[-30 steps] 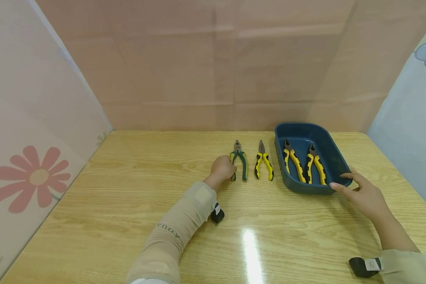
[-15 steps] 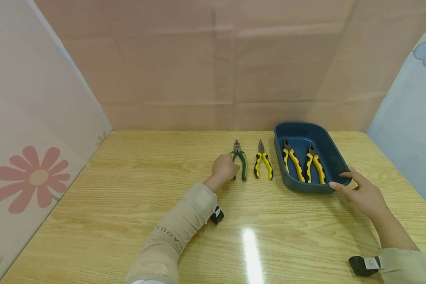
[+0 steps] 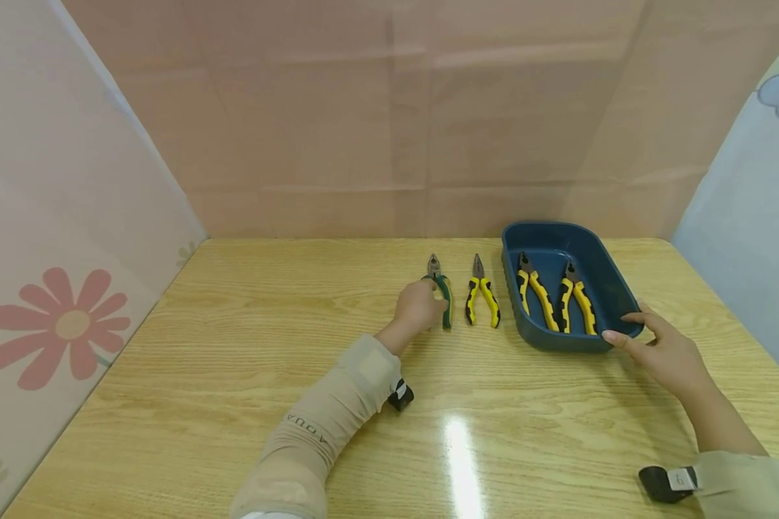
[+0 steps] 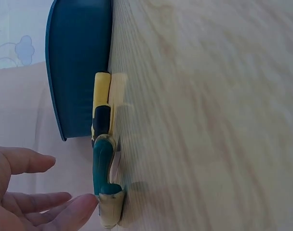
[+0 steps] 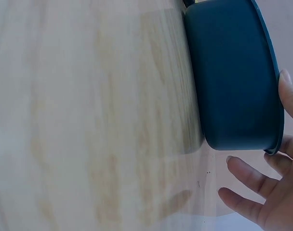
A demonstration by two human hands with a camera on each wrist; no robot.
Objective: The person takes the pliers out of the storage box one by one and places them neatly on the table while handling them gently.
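Observation:
In the head view, my left hand (image 3: 419, 305) is over the green-handled combination pliers (image 3: 446, 303), covering their left handle. The left wrist view shows thumb and fingers spread apart, a fingertip at the end of the green and cream handle (image 4: 105, 166). Just right of these lie long-nose pliers (image 3: 482, 294) with yellow and black handles. My right hand (image 3: 675, 360) holds the near right corner of a deep blue plastic tray (image 3: 545, 344), thumb on the rim and fingers around the corner. Two yellow-and-black pliers (image 3: 578, 299) lie side by side inside the tray.
All of this stands on a wood-grain table (image 3: 234, 339). A pinkish-brown sheet (image 3: 363, 130) hangs behind its back edge. Patterned panels flank the table, the left one bearing a red flower (image 3: 71, 324). Both wrists carry small black cameras (image 3: 400, 395).
My left hand has shifted slightly right and forward over the green-handled pliers, hiding more of the left handle. The right hand and the tray have stayed in place.

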